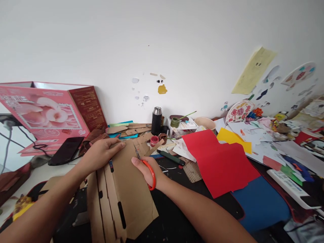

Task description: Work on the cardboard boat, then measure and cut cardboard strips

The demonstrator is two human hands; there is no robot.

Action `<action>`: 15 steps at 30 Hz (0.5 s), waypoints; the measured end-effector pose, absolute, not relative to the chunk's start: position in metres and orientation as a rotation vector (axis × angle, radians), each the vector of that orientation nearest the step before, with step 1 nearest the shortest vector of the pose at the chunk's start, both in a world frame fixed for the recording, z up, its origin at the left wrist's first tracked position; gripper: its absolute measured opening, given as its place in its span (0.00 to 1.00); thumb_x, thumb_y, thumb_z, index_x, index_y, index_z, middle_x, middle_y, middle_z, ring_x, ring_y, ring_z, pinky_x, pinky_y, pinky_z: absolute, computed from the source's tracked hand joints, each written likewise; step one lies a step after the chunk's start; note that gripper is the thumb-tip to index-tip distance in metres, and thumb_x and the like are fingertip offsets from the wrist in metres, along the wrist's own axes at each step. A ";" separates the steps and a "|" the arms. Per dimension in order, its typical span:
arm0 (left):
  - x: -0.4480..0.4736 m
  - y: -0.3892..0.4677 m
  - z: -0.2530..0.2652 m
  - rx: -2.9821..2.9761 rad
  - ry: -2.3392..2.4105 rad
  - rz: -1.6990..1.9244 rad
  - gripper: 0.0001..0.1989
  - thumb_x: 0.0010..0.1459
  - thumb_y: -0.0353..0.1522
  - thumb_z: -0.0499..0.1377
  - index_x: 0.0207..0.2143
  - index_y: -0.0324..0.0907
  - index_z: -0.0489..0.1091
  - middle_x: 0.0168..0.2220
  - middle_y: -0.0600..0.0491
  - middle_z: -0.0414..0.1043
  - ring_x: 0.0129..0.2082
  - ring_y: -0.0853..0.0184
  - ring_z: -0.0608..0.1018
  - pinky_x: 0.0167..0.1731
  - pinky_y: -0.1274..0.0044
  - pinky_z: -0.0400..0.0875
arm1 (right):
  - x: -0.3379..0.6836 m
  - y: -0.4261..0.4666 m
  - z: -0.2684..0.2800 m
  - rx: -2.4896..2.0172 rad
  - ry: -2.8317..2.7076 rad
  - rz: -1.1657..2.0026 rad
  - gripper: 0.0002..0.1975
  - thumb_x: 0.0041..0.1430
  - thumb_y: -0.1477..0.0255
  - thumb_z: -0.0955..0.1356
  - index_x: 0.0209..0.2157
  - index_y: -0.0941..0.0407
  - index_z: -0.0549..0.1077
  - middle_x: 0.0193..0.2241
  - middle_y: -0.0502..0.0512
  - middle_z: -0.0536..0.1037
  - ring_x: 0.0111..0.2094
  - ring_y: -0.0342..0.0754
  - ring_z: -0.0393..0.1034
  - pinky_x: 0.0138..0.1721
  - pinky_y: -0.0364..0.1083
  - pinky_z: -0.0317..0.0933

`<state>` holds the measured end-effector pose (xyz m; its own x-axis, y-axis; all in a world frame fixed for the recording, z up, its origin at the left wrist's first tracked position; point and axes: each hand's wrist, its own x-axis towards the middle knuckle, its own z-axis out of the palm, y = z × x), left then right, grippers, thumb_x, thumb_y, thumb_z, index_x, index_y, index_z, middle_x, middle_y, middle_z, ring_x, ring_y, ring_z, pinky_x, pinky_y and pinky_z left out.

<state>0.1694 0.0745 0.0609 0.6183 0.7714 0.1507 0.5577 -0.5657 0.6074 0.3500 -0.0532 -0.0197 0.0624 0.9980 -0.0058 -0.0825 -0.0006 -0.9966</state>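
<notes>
A large piece of brown cardboard (pixel 130 189) with folds and dark slots lies before me on the black mat. My left hand (pixel 102 153) presses on its far left part, fingers closed over the edge. In my right hand (pixel 150 172) is a pair of scissors (pixel 152 179) with orange handles. Its metal blades point away from me and meet the cardboard's far right edge; I cannot tell how far apart they are. Beyond the hands lie a small open jar of red paint (pixel 154 140) and narrow cardboard scraps (pixel 139 128).
A black bottle (pixel 157 121) stands by the wall. Red paper (pixel 220 162), a dark green cutter (pixel 170 157) and corrugated cardboard (pixel 191 169) lie to the right. A pink box (pixel 48 111) and a phone (pixel 65 151) are at left. Papers and crafts crowd the far right.
</notes>
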 end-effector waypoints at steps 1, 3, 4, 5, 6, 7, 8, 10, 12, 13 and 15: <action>0.167 0.076 0.065 2.313 1.060 0.565 0.33 0.60 0.62 0.52 0.31 0.44 0.78 0.30 0.51 0.81 0.32 0.56 0.80 0.32 0.72 0.70 | 0.351 -0.050 -0.018 -1.157 -1.086 1.230 0.33 0.56 0.36 0.71 0.26 0.54 0.69 0.23 0.49 0.71 0.26 0.46 0.65 0.27 0.44 0.58; 0.160 0.080 0.074 2.264 1.112 0.615 0.33 0.58 0.63 0.53 0.32 0.43 0.78 0.30 0.52 0.81 0.31 0.57 0.79 0.32 0.73 0.70 | 0.356 -0.046 -0.016 -1.160 -1.045 1.279 0.34 0.55 0.34 0.71 0.26 0.53 0.69 0.19 0.46 0.68 0.20 0.44 0.61 0.22 0.44 0.54; 0.155 0.082 0.077 2.238 1.147 0.641 0.33 0.58 0.62 0.54 0.33 0.42 0.78 0.30 0.53 0.81 0.32 0.57 0.79 0.33 0.73 0.70 | 0.359 -0.045 -0.017 -1.175 -1.023 1.300 0.34 0.55 0.33 0.70 0.27 0.52 0.68 0.16 0.44 0.65 0.17 0.43 0.58 0.19 0.44 0.52; 0.149 0.084 0.080 2.219 1.187 0.661 0.33 0.58 0.62 0.55 0.35 0.42 0.79 0.29 0.54 0.81 0.32 0.58 0.79 0.33 0.74 0.70 | 0.362 -0.045 -0.018 -1.188 -1.003 1.321 0.35 0.55 0.32 0.69 0.28 0.52 0.68 0.14 0.42 0.63 0.13 0.42 0.55 0.16 0.43 0.49; 0.144 0.087 0.082 2.208 1.225 0.677 0.34 0.58 0.63 0.55 0.36 0.42 0.79 0.29 0.55 0.80 0.33 0.58 0.79 0.33 0.74 0.69 | 0.366 -0.046 -0.020 -1.187 -0.985 1.339 0.35 0.56 0.32 0.68 0.29 0.52 0.68 0.13 0.40 0.62 0.11 0.41 0.53 0.14 0.43 0.47; 0.139 0.089 0.083 2.203 1.253 0.682 0.34 0.59 0.62 0.55 0.36 0.42 0.79 0.29 0.56 0.80 0.34 0.58 0.79 0.33 0.75 0.69 | 0.369 -0.047 -0.022 -1.181 -0.971 1.348 0.35 0.55 0.32 0.68 0.30 0.52 0.67 0.13 0.40 0.62 0.10 0.41 0.53 0.13 0.42 0.45; 0.135 0.091 0.083 2.203 1.271 0.687 0.34 0.59 0.63 0.55 0.37 0.42 0.79 0.29 0.57 0.80 0.34 0.58 0.79 0.33 0.75 0.68 | 0.372 -0.048 -0.024 -1.171 -0.959 1.350 0.35 0.55 0.32 0.68 0.30 0.52 0.67 0.12 0.39 0.62 0.09 0.40 0.52 0.12 0.41 0.45; 0.130 0.091 0.082 2.206 1.271 0.682 0.34 0.60 0.62 0.55 0.36 0.41 0.79 0.29 0.57 0.80 0.33 0.59 0.78 0.33 0.76 0.68 | 0.376 -0.050 -0.028 -1.154 -0.934 1.333 0.35 0.55 0.32 0.69 0.32 0.52 0.67 0.12 0.38 0.63 0.08 0.39 0.52 0.11 0.40 0.45; 0.131 0.089 0.082 2.208 1.236 0.668 0.34 0.60 0.62 0.54 0.35 0.41 0.79 0.29 0.56 0.80 0.32 0.60 0.78 0.33 0.75 0.68 | 0.378 -0.052 -0.029 -1.134 -0.926 1.325 0.34 0.56 0.34 0.70 0.32 0.52 0.67 0.12 0.38 0.63 0.08 0.38 0.52 0.11 0.40 0.44; 0.133 0.087 0.082 2.209 1.211 0.660 0.35 0.60 0.63 0.54 0.35 0.41 0.80 0.30 0.56 0.81 0.31 0.60 0.78 0.33 0.75 0.69 | 0.377 -0.052 -0.029 -1.124 -0.931 1.333 0.34 0.56 0.34 0.70 0.31 0.53 0.67 0.12 0.38 0.63 0.08 0.38 0.52 0.11 0.40 0.44; 0.138 0.083 0.083 2.222 1.202 0.689 0.36 0.58 0.64 0.55 0.34 0.41 0.80 0.29 0.55 0.81 0.31 0.59 0.79 0.33 0.75 0.71 | 0.375 -0.052 -0.028 -1.107 -0.958 1.368 0.33 0.56 0.35 0.71 0.30 0.53 0.67 0.13 0.39 0.64 0.09 0.38 0.53 0.11 0.40 0.45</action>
